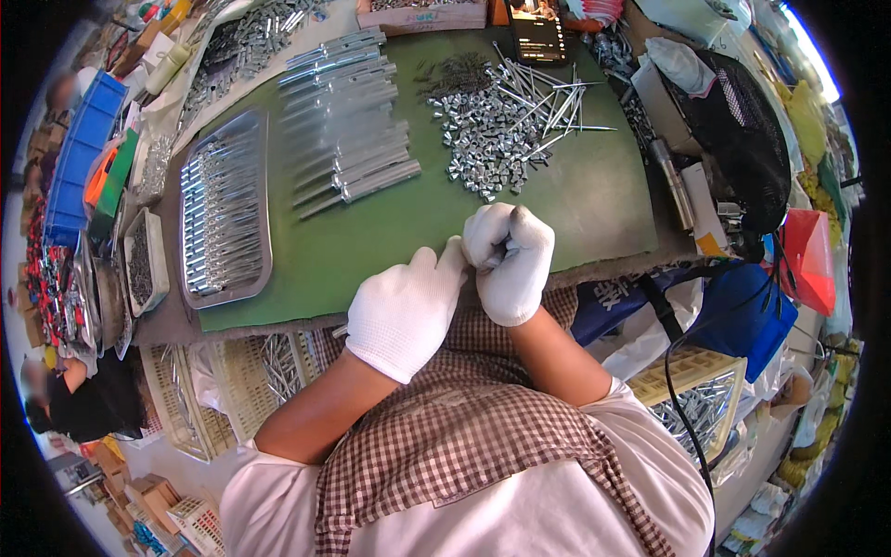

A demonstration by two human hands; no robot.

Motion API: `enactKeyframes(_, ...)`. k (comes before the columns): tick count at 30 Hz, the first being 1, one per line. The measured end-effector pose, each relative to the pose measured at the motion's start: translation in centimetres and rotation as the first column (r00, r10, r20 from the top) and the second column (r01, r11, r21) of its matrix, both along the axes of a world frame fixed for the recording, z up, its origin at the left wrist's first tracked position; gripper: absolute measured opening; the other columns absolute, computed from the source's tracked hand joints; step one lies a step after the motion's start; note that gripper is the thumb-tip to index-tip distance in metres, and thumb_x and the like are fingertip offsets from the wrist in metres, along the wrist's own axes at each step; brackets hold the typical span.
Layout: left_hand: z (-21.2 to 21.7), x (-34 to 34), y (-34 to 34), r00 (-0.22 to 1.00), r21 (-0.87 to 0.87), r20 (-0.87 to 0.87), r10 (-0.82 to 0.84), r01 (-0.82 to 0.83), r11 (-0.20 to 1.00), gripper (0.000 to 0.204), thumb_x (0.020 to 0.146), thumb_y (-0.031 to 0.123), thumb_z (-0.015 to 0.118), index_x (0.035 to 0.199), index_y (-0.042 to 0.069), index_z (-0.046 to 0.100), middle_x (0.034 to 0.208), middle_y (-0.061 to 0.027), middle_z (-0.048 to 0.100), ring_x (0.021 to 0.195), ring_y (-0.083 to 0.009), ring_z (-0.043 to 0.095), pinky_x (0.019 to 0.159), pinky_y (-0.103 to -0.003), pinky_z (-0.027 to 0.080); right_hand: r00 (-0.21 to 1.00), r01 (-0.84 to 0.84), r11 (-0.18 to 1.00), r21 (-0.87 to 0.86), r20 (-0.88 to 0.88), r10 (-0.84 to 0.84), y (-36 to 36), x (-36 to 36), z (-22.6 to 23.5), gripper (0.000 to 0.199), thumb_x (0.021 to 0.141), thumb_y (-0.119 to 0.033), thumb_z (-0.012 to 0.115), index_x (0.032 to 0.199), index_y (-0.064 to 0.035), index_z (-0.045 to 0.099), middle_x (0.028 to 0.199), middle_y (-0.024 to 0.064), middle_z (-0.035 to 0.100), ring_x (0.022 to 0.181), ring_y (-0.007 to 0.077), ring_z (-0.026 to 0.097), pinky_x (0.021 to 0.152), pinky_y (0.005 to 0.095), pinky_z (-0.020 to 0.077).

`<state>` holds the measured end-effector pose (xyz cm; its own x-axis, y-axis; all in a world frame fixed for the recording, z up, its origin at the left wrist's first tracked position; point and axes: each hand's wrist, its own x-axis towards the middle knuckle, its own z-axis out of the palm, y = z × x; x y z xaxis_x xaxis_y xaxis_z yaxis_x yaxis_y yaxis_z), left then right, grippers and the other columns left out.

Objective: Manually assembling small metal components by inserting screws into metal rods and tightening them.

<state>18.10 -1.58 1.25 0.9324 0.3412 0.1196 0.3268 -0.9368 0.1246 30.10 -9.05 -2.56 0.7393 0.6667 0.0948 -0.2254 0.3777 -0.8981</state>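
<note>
Both my hands wear white knit gloves and meet at the front edge of the green work mat (594,218). My left hand (408,311) is closed, its fingertips touching the right. A short metal end of a rod or tube (341,331) sticks out by its wrist; the rest is hidden under the palm. My right hand (510,260) is closed in a pinch, and what its fingers hold is hidden. Just beyond lies a heap of small silver metal sleeves (487,139), with long thin metal pins (557,107) and small dark parts (455,72) beside it.
A row of metal tubes with slim rods (353,121) lies left of the heap. Farther left stands a metal tray (266,195) of slim shafts. A phone (538,35) leans at the back. A blue bin (83,158) stands far left; a crate (729,390) sits below, right.
</note>
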Motion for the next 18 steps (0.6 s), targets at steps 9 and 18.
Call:
enactKeyframes(9, -0.4, 2.5, 1.0, 0.990, 0.159, -0.012, -0.141, 0.141, 0.977, 0.014, 0.091, 0.022, 0.066, 0.099, 0.011, 0.067, 0.077, -0.0049, 0.059, 0.067, -0.0222, 0.068, 0.056, -0.037, 0.055, 0.942, 0.017, 0.981, 0.194, -0.331, 0.049, 0.0, 2.3, -0.1, 0.051, 0.100, -0.032, 0.040, 0.056, -0.0073, 0.045, 0.055, 0.0032, 0.043, 0.047, 0.0121, 0.031, 0.047, 0.0288, 0.0224)
enactKeyframes(18, -0.8, -0.3, 1.2, 0.939, -0.146, 0.343, -0.002, 0.056, 0.988, 0.026, 0.085, 0.028, 0.077, 0.106, 0.014, 0.074, 0.087, -0.0053, 0.069, 0.075, -0.0267, 0.070, 0.065, -0.039, 0.054, 0.815, 0.225, 0.849, -0.478, 0.570, 0.104, -3.1, 2.3, 2.7, 0.028, 0.099, -0.027, 0.065, 0.099, 0.0010, 0.069, 0.076, 0.0097, 0.067, 0.071, 0.0176, 0.065, 0.071, 0.0327, 0.0538)
